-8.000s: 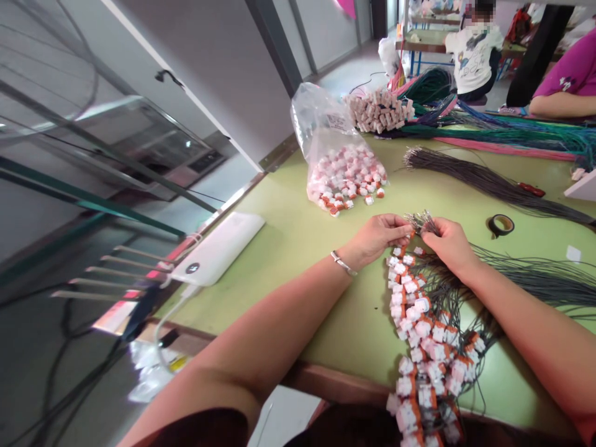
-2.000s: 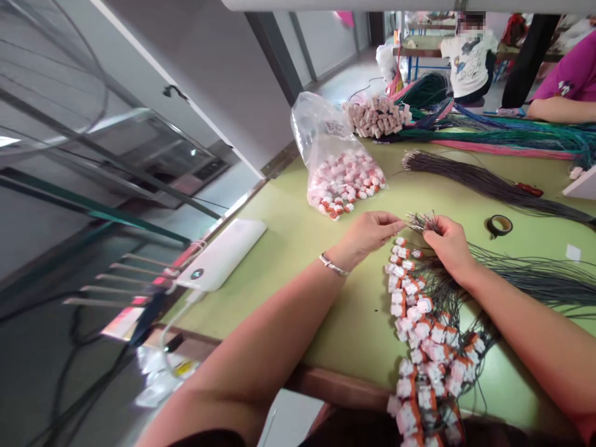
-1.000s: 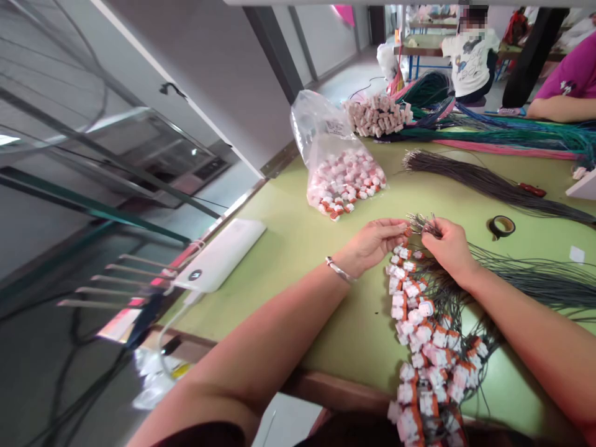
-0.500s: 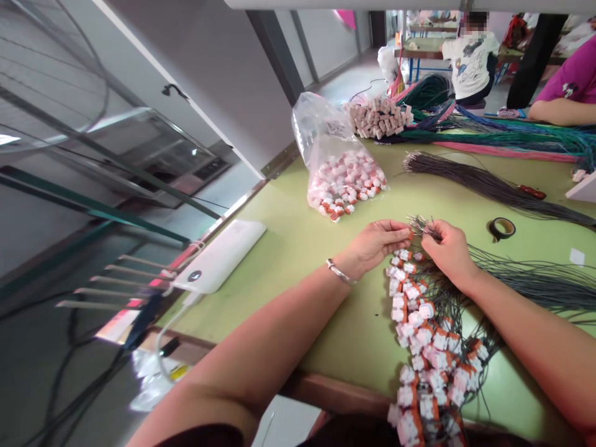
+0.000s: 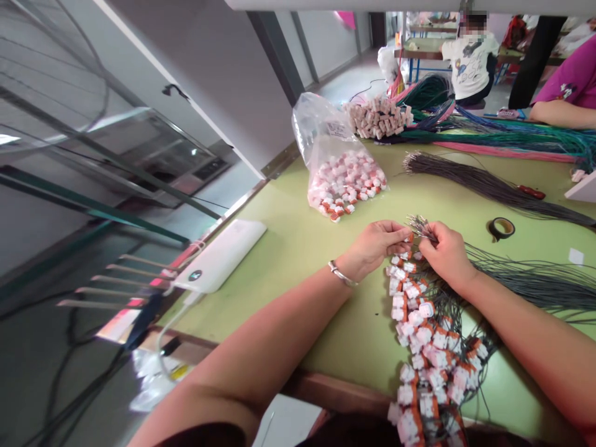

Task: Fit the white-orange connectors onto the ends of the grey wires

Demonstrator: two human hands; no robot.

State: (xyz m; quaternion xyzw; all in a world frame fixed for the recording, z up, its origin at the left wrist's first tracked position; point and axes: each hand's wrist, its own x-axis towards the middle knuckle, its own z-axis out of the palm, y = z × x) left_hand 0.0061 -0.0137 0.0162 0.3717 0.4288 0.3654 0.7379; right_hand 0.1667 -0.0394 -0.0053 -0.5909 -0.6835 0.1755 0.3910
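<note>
The left hand (image 5: 372, 245) pinches a connector (image 5: 408, 237) against wire ends (image 5: 419, 225) pinched by the right hand (image 5: 444, 251). Many finished wired connectors (image 5: 423, 335) trail below; a bag (image 5: 342, 177) beyond holds more.

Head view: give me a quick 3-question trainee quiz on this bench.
1. True or false: the clear bag of connectors lies on the green table.
2. The left hand pinches: A) tape roll B) a small connector C) the power bank
3. Fill in: the right hand grips a bundle of dark ____.

Key: 1 true; 2 B; 3 wires.
</note>
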